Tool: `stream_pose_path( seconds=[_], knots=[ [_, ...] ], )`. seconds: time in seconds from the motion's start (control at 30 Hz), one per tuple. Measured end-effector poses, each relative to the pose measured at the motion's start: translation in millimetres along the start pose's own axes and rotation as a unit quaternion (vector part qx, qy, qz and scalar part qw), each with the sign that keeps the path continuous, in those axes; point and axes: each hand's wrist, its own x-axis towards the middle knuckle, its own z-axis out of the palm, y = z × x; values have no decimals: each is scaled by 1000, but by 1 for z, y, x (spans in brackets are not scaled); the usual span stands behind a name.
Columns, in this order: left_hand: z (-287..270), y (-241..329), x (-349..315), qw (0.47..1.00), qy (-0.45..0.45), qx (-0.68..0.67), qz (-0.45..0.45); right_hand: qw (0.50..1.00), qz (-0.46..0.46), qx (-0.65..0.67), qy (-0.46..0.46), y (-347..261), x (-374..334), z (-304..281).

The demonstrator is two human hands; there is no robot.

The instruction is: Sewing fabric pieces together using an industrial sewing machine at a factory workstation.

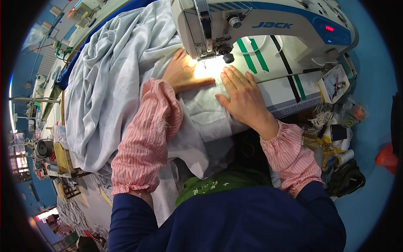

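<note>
The pale cloth [109,84] lies under the sewing machine [268,14], seemingly mid-seam, much of it bunched leftward; glare hides how much is sewn. The left hand [181,74] spreads on it; the right hand [244,95] rests flat, thumb apart.

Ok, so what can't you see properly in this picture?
All in the head view:
Pale cloth: its patch beside the left hand is washed out by bright glare.
Right hand: the palm is hidden by the back of the hand.
Sewing machine: top cut off by the upper edge.
White box: contents too small to identify.
</note>
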Motion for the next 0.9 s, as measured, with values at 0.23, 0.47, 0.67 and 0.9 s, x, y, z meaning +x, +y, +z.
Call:
stream_pose_path(
  seconds=[0.23, 0.47, 0.67, 0.9],
  knots=[
    [1, 0, 0, 999, 15, 36, 19, 999, -32, 30, -6, 1, -5, -3],
    [1, 3, -2, 999, -11, 28, -14, 993, -11, 95, 69, 2, 6, -12],
    [1, 3, 0, 999, -21, 8, -25, 995, -63, 75, 28, 11, 34, -1],
    [4, 2, 2, 1000, -22, 0, 0, 988, -85, 121, 54, 11, 30, 8]
  ],
)
